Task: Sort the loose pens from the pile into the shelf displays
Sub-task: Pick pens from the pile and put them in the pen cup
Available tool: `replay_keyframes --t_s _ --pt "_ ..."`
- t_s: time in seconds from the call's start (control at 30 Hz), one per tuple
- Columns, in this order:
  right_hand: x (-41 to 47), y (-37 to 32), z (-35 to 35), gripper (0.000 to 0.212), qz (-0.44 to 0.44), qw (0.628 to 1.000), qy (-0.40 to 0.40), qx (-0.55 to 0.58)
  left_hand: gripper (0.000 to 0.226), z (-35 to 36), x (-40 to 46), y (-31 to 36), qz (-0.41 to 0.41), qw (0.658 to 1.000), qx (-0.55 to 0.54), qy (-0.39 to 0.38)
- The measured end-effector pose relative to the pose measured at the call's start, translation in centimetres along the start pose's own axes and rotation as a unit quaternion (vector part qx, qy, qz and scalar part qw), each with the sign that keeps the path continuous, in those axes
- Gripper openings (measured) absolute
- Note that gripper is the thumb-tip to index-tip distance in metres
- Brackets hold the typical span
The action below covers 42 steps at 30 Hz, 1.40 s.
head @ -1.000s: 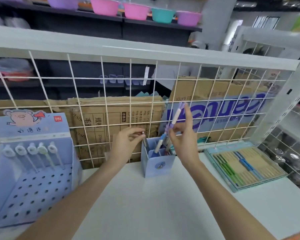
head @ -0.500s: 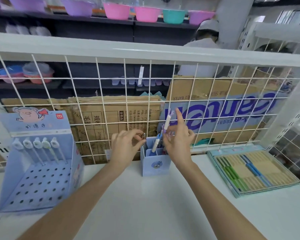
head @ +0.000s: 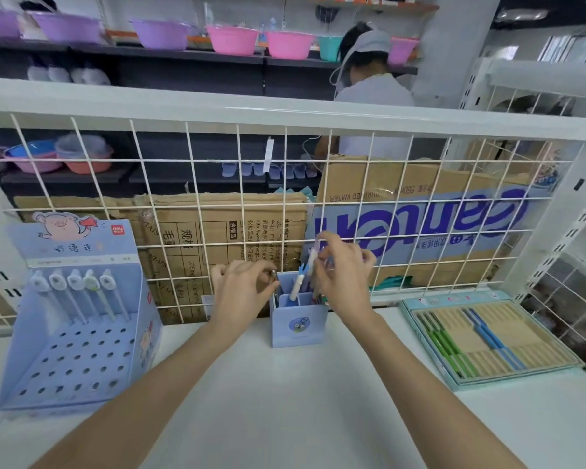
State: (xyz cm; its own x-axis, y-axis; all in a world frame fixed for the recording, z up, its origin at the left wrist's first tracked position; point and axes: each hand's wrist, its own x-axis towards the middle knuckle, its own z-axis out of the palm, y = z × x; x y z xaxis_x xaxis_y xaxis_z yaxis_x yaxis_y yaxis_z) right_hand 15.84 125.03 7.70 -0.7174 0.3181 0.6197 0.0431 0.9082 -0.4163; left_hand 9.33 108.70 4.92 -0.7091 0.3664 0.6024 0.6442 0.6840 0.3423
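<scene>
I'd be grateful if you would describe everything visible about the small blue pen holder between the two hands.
The pen holder is a small, upright, light-blue box, seemingly card, with a round cartoon badge on its front. Inner dividers split it into compartments. It stands on the white shelf against the wire grid. A blue-and-white pen leans inside. The left hand pinches a pen at its left edge; the right hand holds pens above.

On the shelf (head: pixel 285 401) in front of me a pen holder (head: pixel 299 324) stands against the wire grid (head: pixel 241 204), a few pens (head: pixel 296 286) upright in its compartments. My left hand (head: pixel 241 292) is just left of it, my right hand (head: pixel 344 279) just above its right side. A display stand (head: pixel 78 333) sits far left, a flat tray of pens (head: pixel 487 336) far right. Cardboard boxes (head: pixel 403 218) stand behind the grid.
</scene>
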Motion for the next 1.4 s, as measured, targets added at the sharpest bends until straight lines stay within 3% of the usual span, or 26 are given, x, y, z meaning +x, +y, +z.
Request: replay_keyframes --t_s 0.13,0.47,0.67,0.87,1.13,1.27,1.4 --pt "-0.3 0.8 0.7 0.017 -0.043 0.996 0.062 -0.056 0.024 0.1 -0.1 -0.2 0.024 0.999 0.033 0.011" --pt "-1.6 0.8 -0.1 0.022 -0.022 0.999 0.033 -0.021 0.042 -2.0 -2.2 -1.5 0.033 0.999 0.001 0.006" --pt "-5.4 -2.5 0.0 0.03 -0.104 0.992 0.039 0.057 0.049 -3.3 -6.3 -1.5 -0.03 0.999 0.008 0.021" --pt "-9.5 -6.0 1.9 0.035 -0.187 0.973 -0.029 0.129 0.057 -5.7 -12.1 -1.6 -0.119 0.989 0.091 0.011" --pt "-13.0 -11.6 3.6 0.052 -0.221 0.942 -0.231 0.102 0.059 -12.4 -19.1 -4.3 -0.235 0.949 0.208 -0.013" --pt "-14.3 -15.7 3.5 0.054 -0.246 0.916 -0.288 0.132 0.057 -16.1 -21.7 -5.7 -0.267 0.937 0.224 0.003" --pt "-15.5 -20.5 4.1 0.056 -0.27 0.902 -0.297 0.159 0.063 -20.2 -24.5 -7.6 -0.313 0.921 0.232 0.001"
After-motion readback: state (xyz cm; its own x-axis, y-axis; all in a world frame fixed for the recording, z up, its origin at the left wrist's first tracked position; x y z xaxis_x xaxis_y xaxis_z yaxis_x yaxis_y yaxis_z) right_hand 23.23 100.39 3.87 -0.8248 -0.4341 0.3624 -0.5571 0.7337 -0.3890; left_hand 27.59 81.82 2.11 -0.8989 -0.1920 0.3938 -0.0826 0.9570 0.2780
